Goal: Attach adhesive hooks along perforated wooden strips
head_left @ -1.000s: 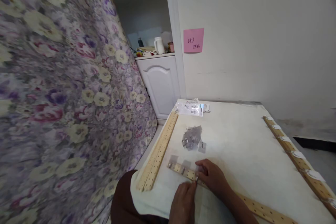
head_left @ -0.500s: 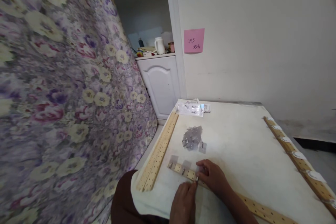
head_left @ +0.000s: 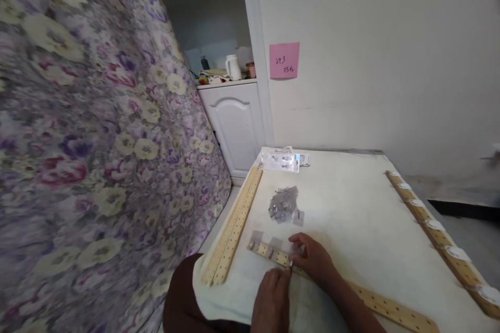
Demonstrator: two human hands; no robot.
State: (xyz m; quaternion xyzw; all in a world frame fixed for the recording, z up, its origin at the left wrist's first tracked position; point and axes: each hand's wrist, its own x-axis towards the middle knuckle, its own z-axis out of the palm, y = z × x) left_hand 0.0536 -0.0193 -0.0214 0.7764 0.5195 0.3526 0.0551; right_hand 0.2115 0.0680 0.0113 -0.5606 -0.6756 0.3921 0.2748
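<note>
A long pale wooden strip with rows of holes [head_left: 390,312] lies slantwise across the near part of the table. Along its left end sit small metal clips [head_left: 271,254] with clear plastic squares [head_left: 258,238] attached. My right hand [head_left: 314,260] bends over the strip, thumb and forefinger curled around a clear square at a metal clip [head_left: 291,264]. From the near side, my left hand [head_left: 272,296] presses its closed fingertips to that same clip. Fingers partly hide this spot. Beyond the hands is a pile of clear squares with metal parts [head_left: 282,205].
Two holed wooden strips [head_left: 234,229] lie side by side along the table's left edge. On the right edge is another strip [head_left: 441,247] bearing several white round pieces. Clear packaging [head_left: 279,160] lies at the back, near the wall. A floral curtain [head_left: 109,166] hangs left.
The whole view has shifted slightly, with things appearing a little further left. Both hands stay at the same clip on the strip, with hardly any visible movement.
</note>
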